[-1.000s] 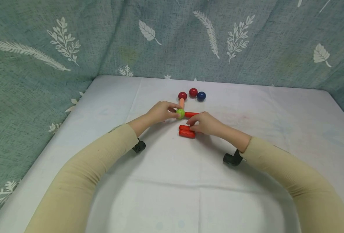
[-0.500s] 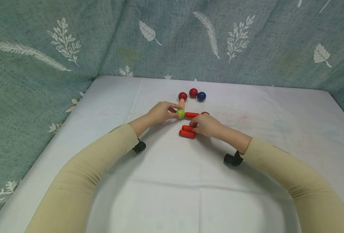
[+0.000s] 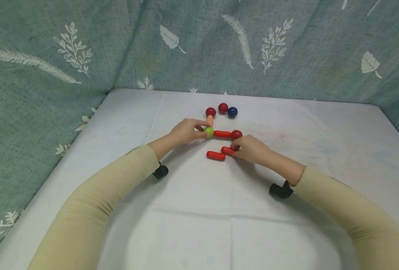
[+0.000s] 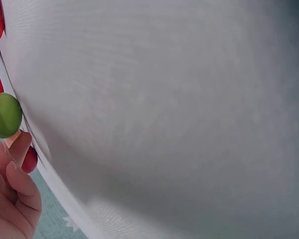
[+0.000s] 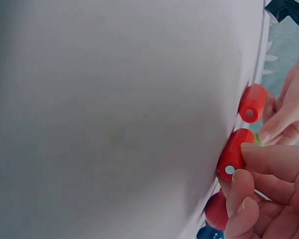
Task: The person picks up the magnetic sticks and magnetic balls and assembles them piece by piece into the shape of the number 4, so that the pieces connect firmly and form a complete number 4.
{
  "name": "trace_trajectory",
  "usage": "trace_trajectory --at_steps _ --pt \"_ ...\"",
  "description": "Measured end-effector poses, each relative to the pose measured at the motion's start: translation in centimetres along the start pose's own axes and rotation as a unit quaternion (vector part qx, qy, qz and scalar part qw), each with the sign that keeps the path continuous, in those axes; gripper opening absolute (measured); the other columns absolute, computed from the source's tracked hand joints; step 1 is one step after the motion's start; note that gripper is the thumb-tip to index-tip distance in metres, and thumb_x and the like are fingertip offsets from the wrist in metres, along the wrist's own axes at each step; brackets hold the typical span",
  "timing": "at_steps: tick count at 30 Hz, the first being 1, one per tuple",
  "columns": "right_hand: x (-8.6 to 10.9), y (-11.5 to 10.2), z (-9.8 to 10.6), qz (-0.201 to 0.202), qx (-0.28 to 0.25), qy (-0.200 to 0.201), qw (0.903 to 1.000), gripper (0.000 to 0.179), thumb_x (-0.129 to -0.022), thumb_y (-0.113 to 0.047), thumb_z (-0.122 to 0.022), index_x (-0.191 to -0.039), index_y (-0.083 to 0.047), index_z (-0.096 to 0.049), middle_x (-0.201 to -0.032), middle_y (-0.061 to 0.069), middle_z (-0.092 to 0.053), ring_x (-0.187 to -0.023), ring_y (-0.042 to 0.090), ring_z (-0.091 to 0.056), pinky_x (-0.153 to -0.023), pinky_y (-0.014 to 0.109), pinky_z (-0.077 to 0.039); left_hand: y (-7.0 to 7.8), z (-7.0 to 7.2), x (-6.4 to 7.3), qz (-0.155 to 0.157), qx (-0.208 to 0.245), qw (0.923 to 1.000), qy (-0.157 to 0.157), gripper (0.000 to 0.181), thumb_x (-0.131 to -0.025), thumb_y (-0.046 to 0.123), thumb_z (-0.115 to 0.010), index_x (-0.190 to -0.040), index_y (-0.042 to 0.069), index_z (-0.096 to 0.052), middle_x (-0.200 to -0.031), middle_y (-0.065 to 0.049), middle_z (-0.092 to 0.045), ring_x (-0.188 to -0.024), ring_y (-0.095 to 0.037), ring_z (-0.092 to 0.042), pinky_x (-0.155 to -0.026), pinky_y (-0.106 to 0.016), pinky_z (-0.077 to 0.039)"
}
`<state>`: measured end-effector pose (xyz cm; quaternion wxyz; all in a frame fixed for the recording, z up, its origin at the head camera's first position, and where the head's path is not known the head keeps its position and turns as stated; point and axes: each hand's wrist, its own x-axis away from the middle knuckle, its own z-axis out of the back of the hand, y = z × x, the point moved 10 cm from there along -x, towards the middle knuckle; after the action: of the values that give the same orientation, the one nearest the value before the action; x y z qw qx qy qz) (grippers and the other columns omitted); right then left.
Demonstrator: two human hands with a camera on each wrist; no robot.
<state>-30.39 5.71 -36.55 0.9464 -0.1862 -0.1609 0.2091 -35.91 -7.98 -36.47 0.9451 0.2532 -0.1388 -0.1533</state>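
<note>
My left hand (image 3: 185, 130) pinches a green ball (image 3: 208, 132) between thumb and fingers. From that ball an orange rod (image 3: 210, 120) runs back to a red ball (image 3: 211, 111), and a red rod (image 3: 222, 134) runs right to another red ball (image 3: 236, 135). My right hand (image 3: 253, 148) pinches a second red magnetic rod (image 3: 228, 150) by its right end. A silvery disc shows in the end of this held rod (image 5: 235, 155) in the right wrist view. A third red rod (image 3: 216, 156) lies on the table, left of the held one.
Behind the joined pieces, a loose red ball (image 3: 223, 108) and a dark blue ball (image 3: 232, 112) sit side by side. A white cloth covers the table (image 3: 192, 225). A green leaf-patterned curtain (image 3: 199, 45) hangs along the back and left.
My right hand has moved right, drawing one red rod away from beside the other. The red ball at the joined rod's end now shows fully. My left hand stays on the green ball.
</note>
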Motion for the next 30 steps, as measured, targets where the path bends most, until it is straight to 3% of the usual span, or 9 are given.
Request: trace_trajectory --at_steps 5,11,15,20,25,30 --pt "0.8 1.1 0.1 -0.019 -0.001 -0.013 0.9997 0.028 -0.083 -0.011 -0.065 -0.110 -0.003 -0.066 -0.100 0.011 -0.067 -0.087 0.021 -0.058 -0.082 0.034 -0.050 0.6 0.5 -0.1 -0.007 -0.010 0.9997 0.023 0.045 -0.085 0.029 -0.064 -0.128 0.023 -0.055 -0.113 -0.005 -0.060 -0.092 -0.019 -0.053 -0.071 -0.031 -0.044" --pt "1.6 2.2 0.1 -0.025 0.012 -0.030 0.9992 0.028 -0.083 -0.010 -0.066 -0.110 -0.001 -0.065 -0.099 0.011 -0.067 -0.086 0.021 -0.057 -0.083 0.036 -0.049 2.2 1.0 -0.2 -0.050 -0.011 0.9965 0.066 0.037 -0.086 0.023 -0.063 -0.122 0.015 -0.060 -0.107 -0.004 -0.060 -0.100 -0.020 -0.051 -0.088 -0.034 -0.043" --pt "1.8 2.9 0.0 -0.036 0.027 -0.052 0.9976 0.032 -0.083 -0.010 -0.065 -0.114 -0.001 -0.063 -0.102 0.013 -0.066 -0.087 0.022 -0.057 -0.084 0.037 -0.049 3.1 0.4 -0.5 -0.068 -0.004 0.9963 0.053 0.034 -0.086 0.021 -0.064 -0.120 0.015 -0.061 -0.117 -0.002 -0.060 -0.109 -0.018 -0.051 -0.096 -0.035 -0.039" --pt "2.0 3.5 -0.1 -0.050 0.036 -0.068 0.9958 0.037 -0.083 -0.013 -0.066 -0.117 -0.001 -0.060 -0.104 0.013 -0.064 -0.089 0.023 -0.056 -0.084 0.039 -0.049 3.5 -0.4 -0.9 -0.071 -0.003 0.9970 0.030 0.036 -0.085 0.022 -0.065 -0.121 0.016 -0.061 -0.119 -0.001 -0.061 -0.103 -0.017 -0.053 -0.090 -0.032 -0.042" --pt "1.8 3.5 -0.2 -0.051 0.045 -0.062 0.9958 0.034 -0.081 -0.019 -0.069 -0.111 -0.003 -0.064 -0.094 0.009 -0.064 -0.083 0.021 -0.055 -0.079 0.034 -0.049 3.6 -0.9 -1.3 -0.073 -0.010 0.9971 0.019 0.036 -0.086 0.022 -0.065 -0.121 0.015 -0.061 -0.116 -0.002 -0.062 -0.094 -0.016 -0.052 -0.080 -0.028 -0.044" --pt "1.8 3.3 -0.1 -0.045 0.041 -0.058 0.9965 0.028 -0.081 -0.018 -0.068 -0.105 -0.003 -0.066 -0.086 0.007 -0.064 -0.077 0.019 -0.054 -0.074 0.032 -0.048 3.6 -1.0 -1.5 -0.067 -0.019 0.9974 0.019 0.033 -0.087 0.021 -0.063 -0.119 0.014 -0.062 -0.118 -0.001 -0.062 -0.100 -0.017 -0.051 -0.087 -0.031 -0.042"
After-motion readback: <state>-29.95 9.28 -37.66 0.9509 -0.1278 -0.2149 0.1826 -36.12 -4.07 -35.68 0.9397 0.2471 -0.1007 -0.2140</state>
